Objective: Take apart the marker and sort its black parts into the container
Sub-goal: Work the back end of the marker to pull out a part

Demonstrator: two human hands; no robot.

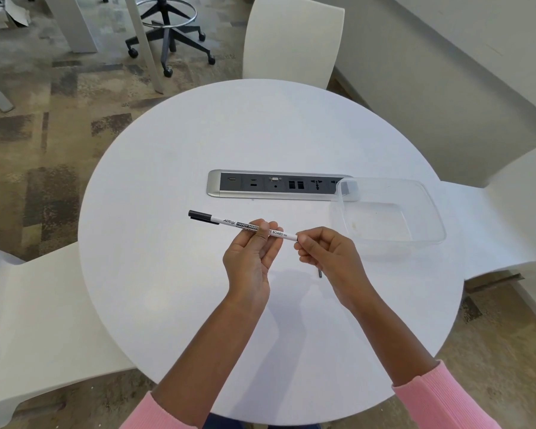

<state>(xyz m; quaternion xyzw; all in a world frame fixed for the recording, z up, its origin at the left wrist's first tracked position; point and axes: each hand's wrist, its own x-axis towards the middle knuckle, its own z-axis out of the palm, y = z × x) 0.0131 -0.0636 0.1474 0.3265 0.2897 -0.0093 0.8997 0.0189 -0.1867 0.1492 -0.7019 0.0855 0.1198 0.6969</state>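
A slim white marker (229, 222) with a black cap at its left end hangs above the round white table (174, 156). My left hand (251, 258) grips its barrel near the middle, fingers curled round the printed label. At the barrel's right end my right hand (325, 255) pinches the tip with thumb and fingers. A small black piece (320, 273) pokes out below my right hand, over the table; whether the hand holds it I cannot tell. The clear plastic container (415, 193) stands to the right with nothing visible inside it.
A grey power and socket strip (260, 184) is set into the table's middle, its right end under the container's corner. White chairs (291, 35) stand at the back, left and right. An office stool base (167, 35) stands on the floor behind.
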